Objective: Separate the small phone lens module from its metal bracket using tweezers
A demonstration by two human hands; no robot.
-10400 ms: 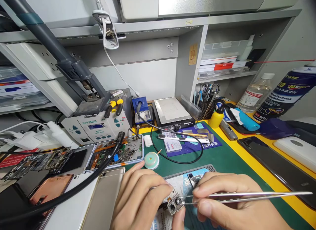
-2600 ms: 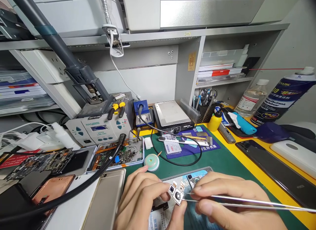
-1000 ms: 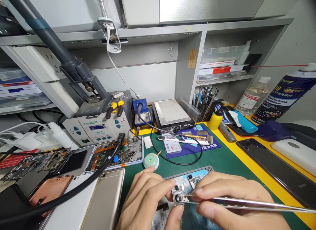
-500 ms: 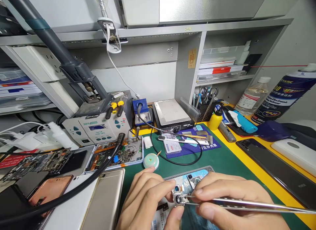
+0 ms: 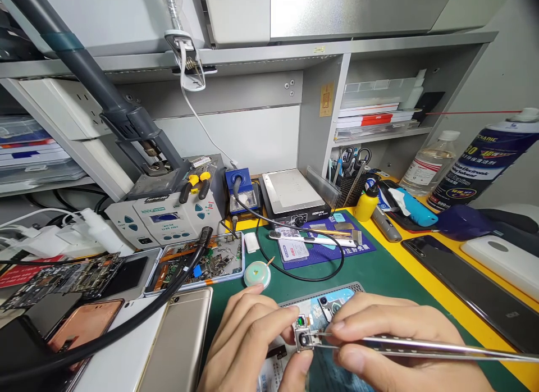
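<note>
Between the thumb and fingers of my left hand (image 5: pixel 248 338) is a small phone camera module (image 5: pixel 304 340) with two lenses in metal frames. My right hand (image 5: pixel 400 341) is closed around steel tweezers (image 5: pixel 421 347), whose tips touch the right side of the module. Under both hands lies a phone (image 5: pixel 322 375) with a blue, partly peeled or printed surface, and its upper end shows a round dark lens part (image 5: pixel 323 301). My hands hide much of that phone.
A green mat (image 5: pixel 379 268) covers the bench. Behind it stand a tray of circuit parts (image 5: pixel 219 263), a round tin (image 5: pixel 257 274), a heating plate (image 5: pixel 292 192) and a hot air station (image 5: pixel 168 218). A thick black hose (image 5: pixel 138 324) crosses phones at left; a dark phone (image 5: pixel 463 291) lies right.
Hands, module and tweezers keep nearly the same position. The upper lens now reflects green where it looked blue before. The whole view has shifted very slightly.
</note>
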